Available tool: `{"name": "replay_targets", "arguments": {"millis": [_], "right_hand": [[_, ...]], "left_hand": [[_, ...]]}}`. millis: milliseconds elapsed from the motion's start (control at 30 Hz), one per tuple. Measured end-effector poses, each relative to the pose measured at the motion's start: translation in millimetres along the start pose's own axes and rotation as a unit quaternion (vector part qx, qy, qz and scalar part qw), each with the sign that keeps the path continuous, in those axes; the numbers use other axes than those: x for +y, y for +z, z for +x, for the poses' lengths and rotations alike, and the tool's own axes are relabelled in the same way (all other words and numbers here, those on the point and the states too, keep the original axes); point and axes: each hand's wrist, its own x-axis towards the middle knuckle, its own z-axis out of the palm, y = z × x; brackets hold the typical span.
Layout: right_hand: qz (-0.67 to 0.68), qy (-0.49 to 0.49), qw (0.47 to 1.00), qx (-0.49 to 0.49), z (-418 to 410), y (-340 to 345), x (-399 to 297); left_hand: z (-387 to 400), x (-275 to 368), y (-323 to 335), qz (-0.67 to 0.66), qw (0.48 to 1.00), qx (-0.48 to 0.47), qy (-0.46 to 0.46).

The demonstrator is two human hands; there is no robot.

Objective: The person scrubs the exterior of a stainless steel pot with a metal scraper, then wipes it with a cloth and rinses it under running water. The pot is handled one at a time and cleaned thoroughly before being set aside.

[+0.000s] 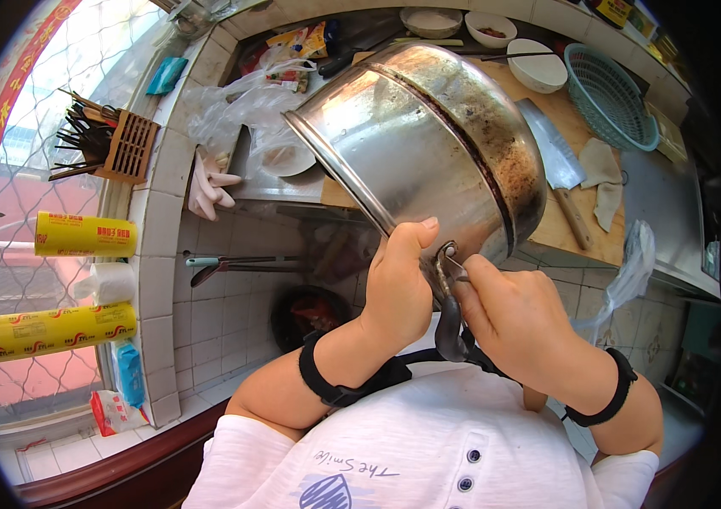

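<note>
A large stainless-steel pot (392,140) is tipped on its side in front of me, its lower band and base scorched brown. My left hand (398,280) grips it by the rim, thumb along the outer wall. A side handle with a dark grip (450,334) hangs from the wall between my hands, its metal bracket (442,264) fixed by a bolt. With pinched fingers, my right hand (513,312) holds a thin metal tool (456,261) against the bolt area. Most of that tool is hidden in my hand, so its kind is unclear.
Behind the pot, a cleaver (554,153) and a cloth (602,181) lie on a wooden cutting board (602,242). A teal plastic basket (612,95) and a white bowl (537,67) stand farther back. On the left ledge are a chopstick holder (128,146) and yellow film rolls (58,331).
</note>
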Motion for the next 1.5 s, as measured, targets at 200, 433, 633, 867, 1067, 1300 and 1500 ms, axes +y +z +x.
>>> {"name": "replay_targets", "arguments": {"millis": [200, 433, 633, 867, 1067, 1300, 1500], "right_hand": [[-0.056, 0.006, 0.998, -0.029, -0.2, -3.8, -2.2], [0.042, -0.018, 0.996, -0.082, 9.3, -3.0, 6.4], [0.251, 0.048, 0.959, -0.124, 3.5, -9.3, 15.2], [0.025, -0.063, 0.997, 0.043, -6.0, -29.6, 20.4], [0.053, -0.044, 0.987, 0.144, 16.1, -35.9, 29.0], [0.071, -0.021, 0.988, 0.137, 37.0, -27.4, 34.3], [-0.054, -0.051, 0.982, 0.176, 25.1, -51.9, 29.6]], "left_hand": [[-3.5, 2.3, 4.5, -0.047, 0.998, -0.039, -0.008], [-9.6, 4.9, -5.5, -0.079, 0.995, -0.06, -0.009], [-4.0, 1.5, -15.7, -0.118, 0.991, -0.028, -0.052], [14.1, 29.7, -12.8, 0.046, 0.995, -0.087, -0.024], [22.3, 60.2, -19.1, -0.006, 0.961, -0.246, 0.128], [7.4, 58.0, -37.8, 0.362, 0.897, -0.088, 0.238], [11.7, 69.4, -27.9, 0.297, 0.907, -0.023, 0.298]]}}
